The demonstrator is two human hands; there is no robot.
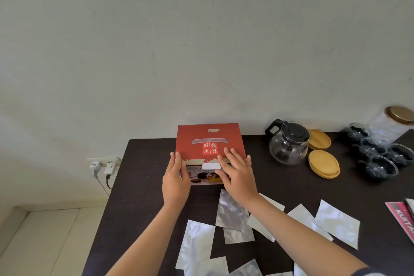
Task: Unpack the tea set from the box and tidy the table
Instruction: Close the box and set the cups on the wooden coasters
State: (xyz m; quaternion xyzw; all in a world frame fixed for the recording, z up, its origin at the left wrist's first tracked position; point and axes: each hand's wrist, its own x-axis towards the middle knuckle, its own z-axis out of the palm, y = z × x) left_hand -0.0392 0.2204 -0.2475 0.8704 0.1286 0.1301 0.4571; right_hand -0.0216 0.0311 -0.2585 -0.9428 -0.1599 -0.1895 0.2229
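So we've got the red box (209,152) sitting closed on the dark table (143,197), pushed up near the wall at about 12 o'clock from us. Both of our hands are on it. Our left hand (175,182) is on the box's left edge around 10 o'clock, fingers straight and pointing away from us, lying along the side with the thumb on the front face; it's pressing more than grabbing. Our right hand (237,175) lies flat on the top right part of the box at roughly 1 o'clock, fingers spread and straight, not curled around anything. A white label (210,166) on the box shows between the two hands.

Over at 2 o'clock there's a glass teapot (289,144) with a black lid and handle, and right beside it two round wooden lids (323,163). Further right, around 3 o'clock, a cluster of glass cups (380,154) stands close together, with a tall jar (394,123) behind them at the wall.

Closer to us, from 5 to 6 o'clock, a bunch of silver foil pouches (233,210) lie scattered flat on the table, some overlapping. A pink-and-black booklet (403,217) pokes in at the right edge. A power strip (104,163) hangs on the wall at 9 o'clock.
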